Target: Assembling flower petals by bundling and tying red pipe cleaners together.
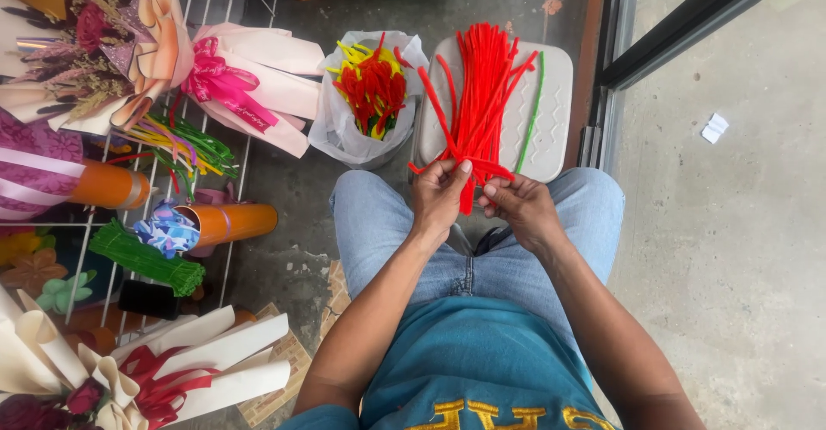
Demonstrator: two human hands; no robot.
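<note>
Red pipe cleaners (pixel 478 94) are gathered in a bunch whose near end is pinched between both hands, just above the person's knees in blue jeans (pixel 379 215). Nearest to the camera is a teal shirt (pixel 482 361) with yellow lettering. From it the forearms reach forward to the left hand (pixel 439 197), whose thumb and fingers are closed around the near end of the bunch, and the right hand (pixel 520 208), whose fingertips grip the same end from the right side, touching the red stems. A few loose stems bend out to the left and right at the grip.

Beyond the hands the bunch fans away and lies on a pale grey plastic stool (pixel 551 94), with a single green pipe cleaner (pixel 531 120) resting alongside on its right. Just left of the stool stands a clear plastic bag (pixel 335 129) holding red and yellow stems.

Further left, on a white wire rack (pixel 228 241), lie wrapped bouquets: a pink paper one with a magenta ribbon (pixel 225 81), orange tubes (pixel 237 220), a bundle of green stems (pixel 142 259), and cream paper cones with red ribbon at the near left. To the right is bare concrete floor (pixel 731 249) with a small scrap of white paper (pixel 714 127).
</note>
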